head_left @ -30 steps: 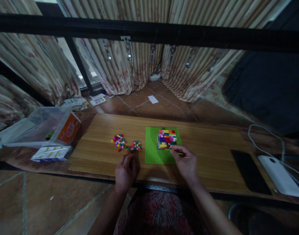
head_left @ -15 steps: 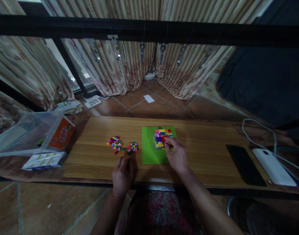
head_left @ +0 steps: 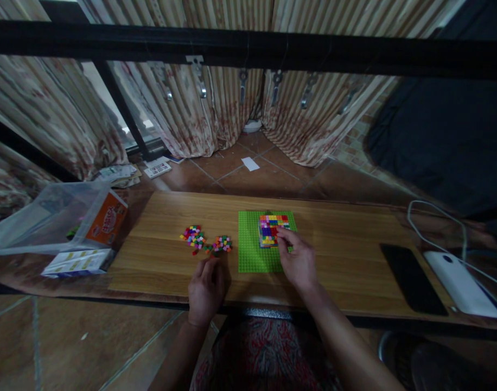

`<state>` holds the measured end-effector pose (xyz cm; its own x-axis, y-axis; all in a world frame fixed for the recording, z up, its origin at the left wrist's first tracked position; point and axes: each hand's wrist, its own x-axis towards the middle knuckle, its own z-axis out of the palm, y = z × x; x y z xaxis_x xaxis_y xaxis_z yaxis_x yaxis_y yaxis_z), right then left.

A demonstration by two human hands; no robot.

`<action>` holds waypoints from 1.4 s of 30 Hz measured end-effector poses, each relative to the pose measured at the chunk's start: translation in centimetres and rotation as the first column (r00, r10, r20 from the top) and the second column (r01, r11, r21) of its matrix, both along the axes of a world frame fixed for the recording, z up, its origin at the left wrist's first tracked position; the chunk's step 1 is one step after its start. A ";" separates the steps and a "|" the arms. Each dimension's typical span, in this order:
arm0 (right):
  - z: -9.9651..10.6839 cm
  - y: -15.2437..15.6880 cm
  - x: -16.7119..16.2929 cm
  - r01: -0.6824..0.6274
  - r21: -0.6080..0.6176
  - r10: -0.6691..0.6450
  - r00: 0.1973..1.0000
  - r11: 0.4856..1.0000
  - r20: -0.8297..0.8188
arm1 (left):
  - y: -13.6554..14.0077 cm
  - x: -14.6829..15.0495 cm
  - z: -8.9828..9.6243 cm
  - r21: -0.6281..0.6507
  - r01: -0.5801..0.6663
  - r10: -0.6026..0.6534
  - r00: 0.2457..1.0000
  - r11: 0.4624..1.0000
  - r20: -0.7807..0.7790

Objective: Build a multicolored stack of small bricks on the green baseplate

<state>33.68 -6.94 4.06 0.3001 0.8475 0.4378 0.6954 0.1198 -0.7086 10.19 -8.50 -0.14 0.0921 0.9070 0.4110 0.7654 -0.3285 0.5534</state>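
A green studded baseplate [head_left: 248, 255] lies on the wooden board, bearing a low block of many-coloured toy bricks [head_left: 268, 232]. At the right side of that block, my right hand [head_left: 298, 260] has thumb and forefinger pinched together against the top bricks. Whatever sits between those fingertips is too small to make out. My left hand [head_left: 205, 290] rests curled at the board's near edge, just below the loose toy bricks [head_left: 193, 237]. Its fingers are bent inward, and their tips are partly hidden. A second cluster of loose bricks [head_left: 223, 244] lies just beyond it.
On the left stand a clear plastic bin [head_left: 49, 217] with an orange label and a white box [head_left: 78, 263]. To the right lie a black phone [head_left: 413, 279], a white power bank [head_left: 462, 282] and a looped cable [head_left: 435, 203]. A dark rail [head_left: 248, 46] crosses above the wooden board [head_left: 346, 233].
The whole view has shifted slightly, moving everything a little to the right. Both hands keep nearly the same pose, with the right still at the brick block.
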 end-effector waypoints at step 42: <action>-1.0 0.0 -0.4 0.076 0.066 -0.059 0.971 0.995 -0.233 | 0.0 0.1 -0.1 -0.028 -0.009 0.009 1.000 1.000 0.004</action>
<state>33.25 -6.93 3.04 0.4555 0.7898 0.4108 0.5226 0.1363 -0.8416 10.26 -8.54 -0.23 0.0826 0.9188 0.3859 0.7661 -0.3062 0.5651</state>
